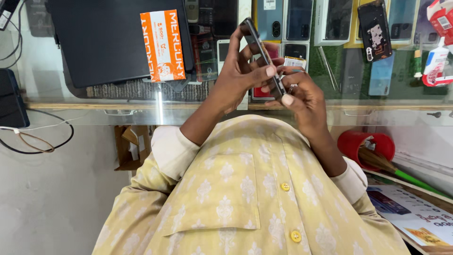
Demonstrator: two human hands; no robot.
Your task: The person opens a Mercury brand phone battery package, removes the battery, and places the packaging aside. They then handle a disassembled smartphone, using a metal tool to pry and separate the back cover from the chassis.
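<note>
We are wearing a pale yellow patterned shirt with yellow buttons (245,198), which is filling the near part of the view. Above it, we are holding a thin dark slab-shaped smartphone (262,54) edge-on between both hands, over the near edge of the glass display counter (94,106). Our left hand (238,75) is curling closed around the phone's upper part, fingers wrapping its back. Our right hand (304,97) is gripping the lower end, thumb pressing on the edge. An orange and white printed carton (163,46) is lying on a black flat laptop (101,40) toward the counter's left end. A red round bin (351,141) is standing below the counter's right end.
</note>
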